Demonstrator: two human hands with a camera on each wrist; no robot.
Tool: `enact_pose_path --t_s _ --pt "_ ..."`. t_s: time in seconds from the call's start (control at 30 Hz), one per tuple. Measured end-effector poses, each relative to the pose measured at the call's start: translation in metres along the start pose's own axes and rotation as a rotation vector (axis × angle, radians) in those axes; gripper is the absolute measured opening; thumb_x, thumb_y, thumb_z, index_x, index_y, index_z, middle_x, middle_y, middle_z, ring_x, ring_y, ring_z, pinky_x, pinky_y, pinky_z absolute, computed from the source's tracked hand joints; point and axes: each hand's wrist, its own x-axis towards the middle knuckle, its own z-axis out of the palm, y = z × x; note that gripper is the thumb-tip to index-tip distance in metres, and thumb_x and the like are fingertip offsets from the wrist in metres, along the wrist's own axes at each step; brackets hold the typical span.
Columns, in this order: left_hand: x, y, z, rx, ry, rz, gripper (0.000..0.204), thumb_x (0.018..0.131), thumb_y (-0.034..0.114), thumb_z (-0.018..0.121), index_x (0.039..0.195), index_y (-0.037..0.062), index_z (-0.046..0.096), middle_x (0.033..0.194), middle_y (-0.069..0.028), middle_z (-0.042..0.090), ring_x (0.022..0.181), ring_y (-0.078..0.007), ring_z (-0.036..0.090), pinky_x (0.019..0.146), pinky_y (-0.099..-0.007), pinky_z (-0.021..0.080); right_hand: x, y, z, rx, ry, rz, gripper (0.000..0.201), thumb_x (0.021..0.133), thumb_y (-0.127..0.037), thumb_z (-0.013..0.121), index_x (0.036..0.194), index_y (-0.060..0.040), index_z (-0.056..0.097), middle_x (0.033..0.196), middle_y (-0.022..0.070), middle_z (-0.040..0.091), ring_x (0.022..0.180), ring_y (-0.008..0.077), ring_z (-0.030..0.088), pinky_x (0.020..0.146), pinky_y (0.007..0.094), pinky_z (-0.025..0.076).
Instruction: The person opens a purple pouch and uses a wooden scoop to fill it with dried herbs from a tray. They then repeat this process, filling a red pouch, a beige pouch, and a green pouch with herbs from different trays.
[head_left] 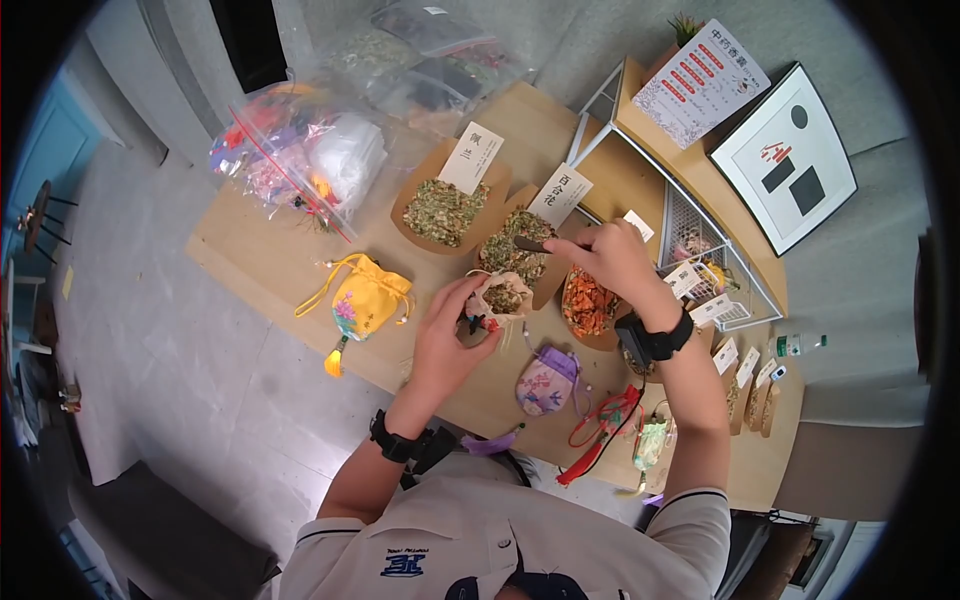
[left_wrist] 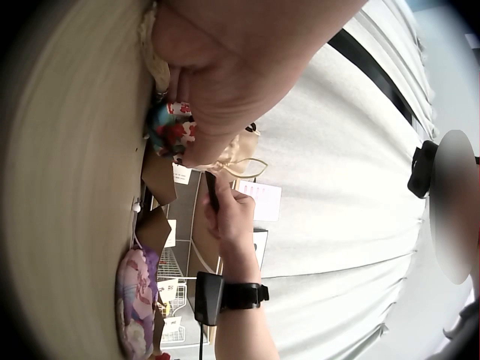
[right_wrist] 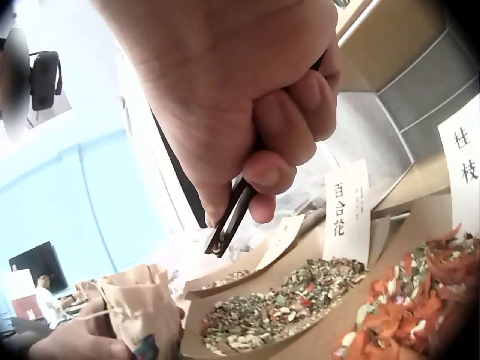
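My left hand (head_left: 447, 332) holds a small cream drawstring pouch (right_wrist: 139, 304) by its sides, its mouth gathered open and dried herbs inside. The pouch's lower part has a flowered pattern in red and blue. In my right hand (head_left: 615, 262) a dark narrow scoop (right_wrist: 231, 217) is gripped, its tip angled down with a few bits near the end. In the head view the scoop overlaps a brown paper tray (head_left: 547, 287) of mixed green dried herbs, which has a white label card (head_left: 560, 195). The pouch is close beside this tray's near end.
A tray of orange dried pieces (head_left: 590, 303) stands to the right, another herb tray (head_left: 400, 215) to the left. Yellow (head_left: 368, 298), purple (head_left: 545, 383) and red pouches (head_left: 617, 410) lie along the front. Plastic bags (head_left: 320, 160) sit back left; a shelf (head_left: 605, 165) stands back right.
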Motion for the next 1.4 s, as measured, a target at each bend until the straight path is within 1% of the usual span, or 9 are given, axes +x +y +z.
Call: enact_pose_path --t_s 0.13,0.23,0.43,0.73,0.87,0.97,1.17,1.33,1.4 --pt "0.0 -0.001 0.0 -0.017 0.009 -0.003 0.071 0.073 0.005 0.083 0.139 0.0069 0.058 0.132 -0.0149 0.06 0.117 -0.0325 0.063 0.098 -0.0395 0.053 -0.012 -0.01 -0.021 -0.035 -0.01 -0.039 0.046 0.088 -0.044 0.078 0.07 -0.0021 0.076 0.05 0.0146 0.053 0.042 0.0294 0.048 0.046 0.0383 0.039" --pt "0.0 0.0 0.001 -0.017 0.017 -0.001 0.071 0.073 0.005 0.083 0.14 0.0069 0.058 0.132 -0.0149 0.06 0.117 -0.0325 0.063 0.098 -0.0394 0.053 -0.021 -0.021 -0.024 -0.006 -0.002 -0.144 0.054 0.086 -0.055 0.075 0.068 -0.0041 0.077 0.051 0.0159 0.057 0.051 0.0357 0.059 0.048 0.04 0.046" --pt "0.0 0.001 -0.001 0.01 0.014 0.029 0.071 0.073 0.004 0.083 0.139 0.0059 0.057 0.131 -0.0151 0.06 0.118 -0.033 0.062 0.098 -0.0399 0.053 -0.029 -0.041 -0.023 -0.164 -0.082 -0.251 0.048 0.084 -0.059 0.074 0.076 -0.0125 0.083 0.051 0.0137 0.058 0.05 0.0335 0.06 0.048 0.0375 0.048" --pt "0.001 0.002 -0.001 -0.015 0.003 0.017 0.07 0.073 0.004 0.083 0.138 0.0054 0.058 0.132 -0.0154 0.061 0.118 -0.0337 0.062 0.099 -0.0403 0.052 -0.02 -0.022 -0.029 -0.095 -0.088 -0.1 0.054 0.084 -0.062 0.074 0.078 -0.009 0.082 0.052 0.0146 0.059 0.053 0.0345 0.062 0.052 0.0398 0.05" --pt "0.001 0.001 -0.001 0.006 -0.005 0.019 0.069 0.074 0.005 0.083 0.138 0.0054 0.058 0.132 -0.0153 0.061 0.119 -0.0334 0.062 0.099 -0.0404 0.053 -0.001 0.011 -0.026 -0.15 -0.255 0.145 0.065 0.085 -0.066 0.07 0.07 -0.0031 0.076 0.058 0.017 0.062 0.058 0.0377 0.065 0.058 0.0439 0.053" --pt "0.002 0.0 -0.001 0.007 -0.003 0.018 0.069 0.074 0.005 0.083 0.138 0.0055 0.058 0.132 -0.0152 0.062 0.118 -0.0333 0.063 0.098 -0.0403 0.053 0.004 0.021 -0.018 -0.179 -0.391 0.152 0.069 0.085 -0.067 0.068 0.068 -0.0006 0.073 0.065 0.0198 0.066 0.066 0.0391 0.068 0.063 0.0455 0.055" --pt "0.002 0.002 -0.002 0.026 -0.006 0.024 0.069 0.074 0.005 0.084 0.138 0.0057 0.058 0.132 -0.015 0.062 0.119 -0.0332 0.063 0.098 -0.0401 0.053 0.01 0.009 -0.006 -0.241 -0.483 0.083 0.072 0.088 -0.067 0.065 0.07 0.0022 0.072 0.069 0.023 0.067 0.074 0.0411 0.069 0.069 0.0473 0.056" --pt "0.002 0.002 -0.001 0.023 0.001 0.035 0.068 0.074 0.005 0.083 0.137 0.0057 0.059 0.132 -0.015 0.062 0.118 -0.0331 0.063 0.098 -0.04 0.053 0.012 0.0 0.009 -0.151 -0.469 0.061 0.072 0.089 -0.067 0.063 0.07 0.0023 0.072 0.069 0.0232 0.067 0.073 0.0412 0.069 0.068 0.0475 0.056" --pt "0.002 0.002 -0.002 0.023 -0.018 0.028 0.068 0.075 0.002 0.082 0.139 0.0052 0.058 0.135 -0.015 0.06 0.121 -0.0293 0.063 0.1 -0.038 0.054 0.014 -0.005 0.013 -0.124 -0.459 0.076 0.072 0.09 -0.067 0.063 0.071 0.0024 0.072 0.069 0.0236 0.066 0.073 0.0412 0.069 0.067 0.0478 0.056"
